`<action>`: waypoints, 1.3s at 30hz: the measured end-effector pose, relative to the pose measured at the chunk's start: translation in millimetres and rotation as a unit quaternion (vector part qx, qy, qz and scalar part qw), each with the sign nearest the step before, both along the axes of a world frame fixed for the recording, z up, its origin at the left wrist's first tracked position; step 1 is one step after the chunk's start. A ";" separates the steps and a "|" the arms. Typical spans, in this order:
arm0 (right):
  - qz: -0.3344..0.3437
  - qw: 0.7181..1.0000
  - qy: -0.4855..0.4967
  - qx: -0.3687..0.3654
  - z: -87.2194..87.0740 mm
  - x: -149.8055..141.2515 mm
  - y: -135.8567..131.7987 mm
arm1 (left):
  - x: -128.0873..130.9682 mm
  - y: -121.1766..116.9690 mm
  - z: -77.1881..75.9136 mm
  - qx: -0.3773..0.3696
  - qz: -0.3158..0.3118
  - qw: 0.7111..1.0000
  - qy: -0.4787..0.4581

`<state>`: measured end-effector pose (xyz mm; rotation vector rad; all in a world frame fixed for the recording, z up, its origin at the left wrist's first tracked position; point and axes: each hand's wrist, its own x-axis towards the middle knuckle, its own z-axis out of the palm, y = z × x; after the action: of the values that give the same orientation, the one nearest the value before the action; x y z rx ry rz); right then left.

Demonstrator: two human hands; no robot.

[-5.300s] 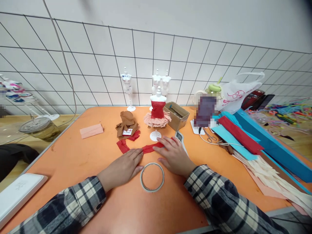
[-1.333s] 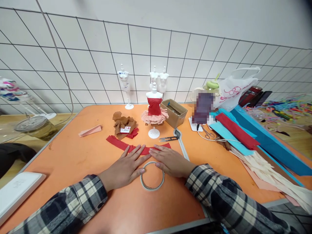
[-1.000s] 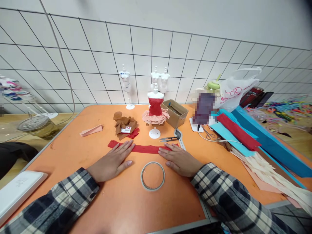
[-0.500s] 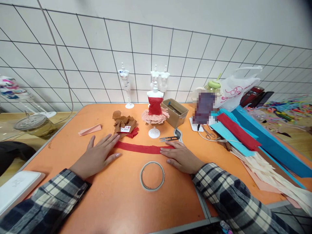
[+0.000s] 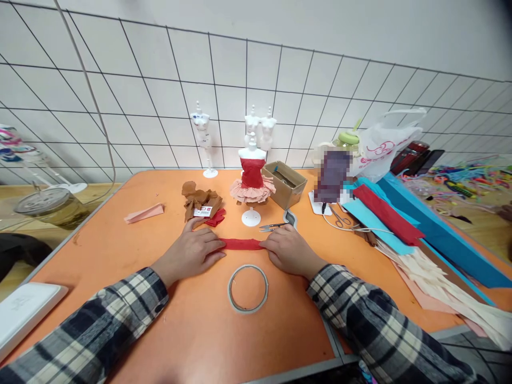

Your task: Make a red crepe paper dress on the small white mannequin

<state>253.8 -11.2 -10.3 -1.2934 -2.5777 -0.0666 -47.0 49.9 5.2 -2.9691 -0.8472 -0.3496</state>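
Observation:
A red crepe paper strip lies across the orange table in front of me. My left hand is closed on its left part, fingers bent, thumb raised toward the brown paper scraps. On the right part my right hand has its fingers together, pressing and gripping the strip; both ends are hidden under the hands. A roll of tape lies flat just nearer to me. Behind the strip stands a small white mannequin in a red bodice and ruffled pink skirt. Thread snips rest just beyond my right hand.
Brown paper scraps and a pink strip lie at left. A cardboard box stands behind the snips. To the right are scissors, a pixelated phone, coloured paper sheets and a plastic bag. A white box sits near left.
My left hand has slid right along the strip, and its spread fingers have drawn in. My right hand's fingers have also bunched up. Less of the red strip shows between them.

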 end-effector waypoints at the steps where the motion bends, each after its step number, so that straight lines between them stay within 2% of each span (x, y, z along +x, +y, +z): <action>1: -0.001 1.000 -0.003 0.002 -0.3 -0.4 0.7 | 1.2 0.6 0.5 -0.002 0.005 1.000 -0.002; 6: -0.029 0.999 0.020 -0.034 -0.3 -0.3 2.1 | 5.1 2.1 0.6 -0.007 0.037 0.999 -0.002; 10: -0.059 0.996 0.034 -0.061 2.3 2.9 -0.1 | -1.5 3.9 1.0 0.002 0.067 0.998 -0.013; 18: -0.087 0.992 0.054 -0.079 2.2 5.0 -0.8 | -34.3 17.5 -9.1 -0.105 0.140 0.984 -0.037; 21: -0.097 0.988 0.077 -0.089 -0.9 5.8 2.2 | -43.5 22.8 -13.1 -0.123 0.162 0.978 -0.046; 28: -0.129 0.982 0.096 -0.098 -2.8 5.9 2.0 | -51.3 28.5 -18.3 -0.130 0.179 0.973 -0.064; 33: -0.143 0.980 0.090 -0.108 -0.6 4.3 0.7 | -53.5 32.2 -21.0 -0.118 0.159 0.976 -0.089; 39: -0.194 0.968 0.097 -0.128 1.0 2.5 1.2 | -50.2 30.3 -22.1 -0.115 0.194 0.972 -0.062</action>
<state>256.3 -10.0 -9.3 -1.7849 -2.1913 0.3139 -97.2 80.1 -16.8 -2.9012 -1.5488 -0.4467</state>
